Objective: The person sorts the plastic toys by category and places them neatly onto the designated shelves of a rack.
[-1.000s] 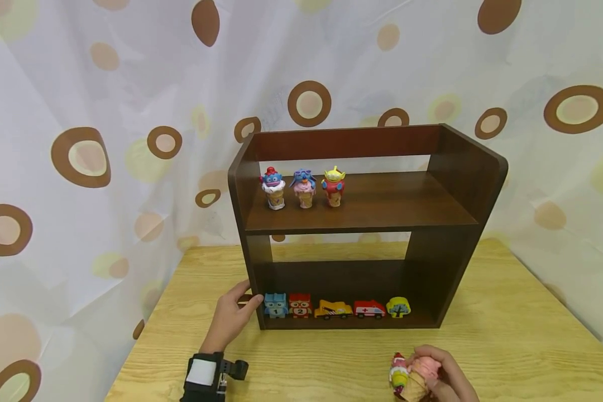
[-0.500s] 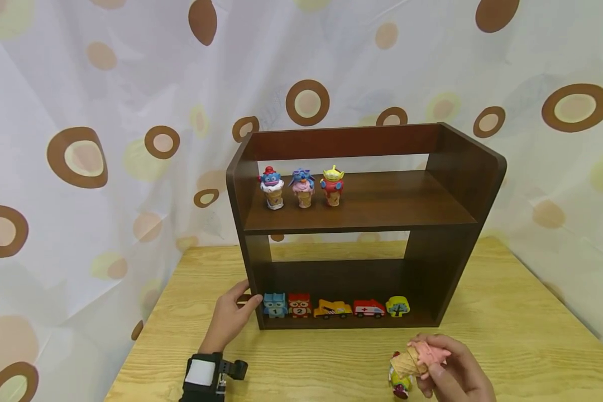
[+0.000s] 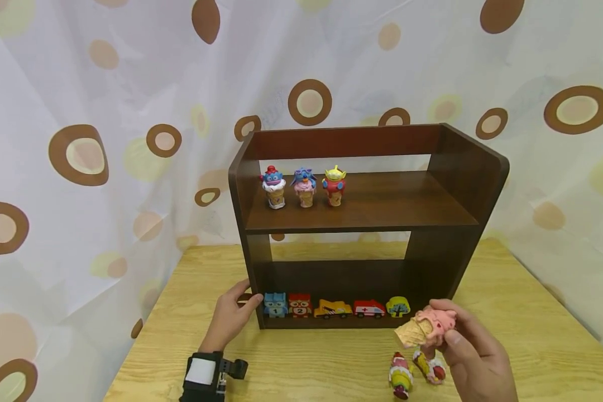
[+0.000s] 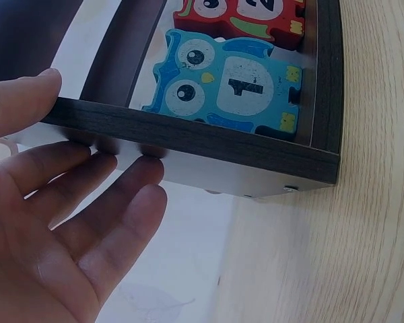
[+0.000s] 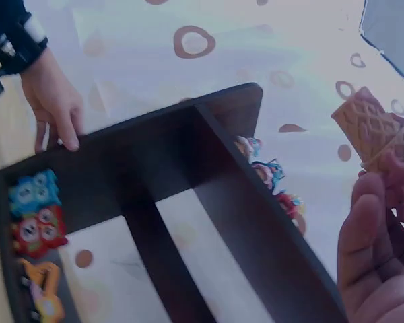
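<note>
My right hand (image 3: 474, 349) pinches a toy ice cream cone (image 3: 427, 327) by its pink top, with the waffle cone pointing left, in front of the shelf's lower right. In the right wrist view the same cone tilts up beside my thumb. On the table below lie two ice cream figures, one yellow and pink (image 3: 400, 377), the other with a red and white end (image 3: 431, 368). My left hand (image 3: 231, 318) grips the left side panel of the dark brown shelf (image 3: 362, 228), its thumb on the front edge (image 4: 209, 138) and fingers against the outer face.
On the upper board stand three cone figures: blue with a red hat (image 3: 273, 188), blue on pink (image 3: 304, 188), yellow-headed in red (image 3: 334, 187). Below sit a blue owl (image 3: 275, 305), a red owl (image 3: 300, 305), a yellow truck (image 3: 333, 309), an ambulance (image 3: 369, 309) and a tree block (image 3: 397, 306).
My right hand has lifted the pink cone up from the table toward the shelf and turned it sideways. A second figure on the table has come into sight. The left hand stays put.
</note>
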Action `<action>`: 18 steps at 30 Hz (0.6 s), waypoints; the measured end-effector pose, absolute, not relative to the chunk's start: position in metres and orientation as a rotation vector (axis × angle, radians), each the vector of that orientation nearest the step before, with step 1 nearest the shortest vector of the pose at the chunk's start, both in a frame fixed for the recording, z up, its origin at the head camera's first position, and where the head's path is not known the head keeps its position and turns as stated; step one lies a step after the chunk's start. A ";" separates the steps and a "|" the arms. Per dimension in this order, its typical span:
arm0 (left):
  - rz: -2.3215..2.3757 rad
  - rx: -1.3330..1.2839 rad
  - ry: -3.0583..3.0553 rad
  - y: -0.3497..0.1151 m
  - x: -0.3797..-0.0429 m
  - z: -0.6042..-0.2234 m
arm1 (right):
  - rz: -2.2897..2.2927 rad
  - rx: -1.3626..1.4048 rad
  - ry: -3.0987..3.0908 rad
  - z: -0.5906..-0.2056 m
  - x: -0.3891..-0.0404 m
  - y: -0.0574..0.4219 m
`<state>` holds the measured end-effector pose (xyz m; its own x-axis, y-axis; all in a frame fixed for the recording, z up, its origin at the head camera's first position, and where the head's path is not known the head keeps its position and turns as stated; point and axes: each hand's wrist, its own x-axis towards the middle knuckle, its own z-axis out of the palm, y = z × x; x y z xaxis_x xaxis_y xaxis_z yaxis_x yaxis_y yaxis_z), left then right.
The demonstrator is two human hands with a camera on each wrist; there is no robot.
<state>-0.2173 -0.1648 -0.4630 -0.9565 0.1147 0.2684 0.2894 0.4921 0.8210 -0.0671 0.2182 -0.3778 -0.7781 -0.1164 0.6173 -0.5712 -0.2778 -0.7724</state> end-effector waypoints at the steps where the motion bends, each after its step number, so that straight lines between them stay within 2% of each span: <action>1: -1.460 -0.345 -2.559 -0.165 -0.217 -0.463 | 2.117 0.848 -1.655 -0.372 -0.069 0.219; 7: -1.450 -0.357 -2.559 -0.164 -0.218 -0.460 | 2.131 0.926 -1.410 -0.343 -0.082 0.223; 14: -1.447 -0.361 -2.563 -0.163 -0.218 -0.461 | 1.637 0.507 -1.891 -0.294 -0.090 0.234; 18: -1.452 -0.347 -2.555 -0.164 -0.217 -0.462 | 1.347 0.446 -2.119 -0.263 -0.109 0.235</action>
